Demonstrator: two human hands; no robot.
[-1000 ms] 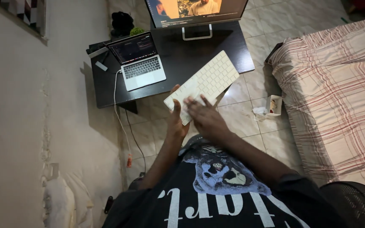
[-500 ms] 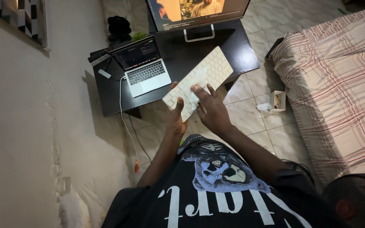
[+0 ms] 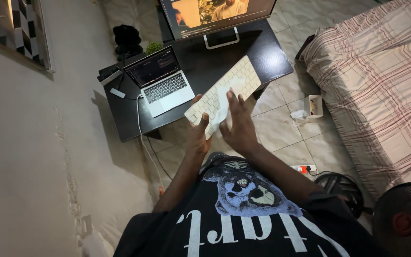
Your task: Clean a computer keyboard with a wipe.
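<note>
A person in a black printed shirt stands over a low black bench [image 3: 272, 57], holding a white keyboard [image 3: 224, 93] tilted in the air just above the bench's near edge. The left hand [image 3: 200, 131] grips the keyboard's near left corner, thumb on top and fingers under it, while the right hand [image 3: 238, 126] lies spread and flat across the keys, fingers wide. An open laptop [image 3: 160, 81] sits on the bench to the left with a white cable trailing to the floor, and a monitor [image 3: 215, 14] on a stand glows behind. A bed with a checked cover [image 3: 381, 81] flanks the right. The work appears to be at the carrying-and-wiping or positioning stage; the next move seems to call for steadying the keyboard level over bare bench between laptop and monitor stand
</note>
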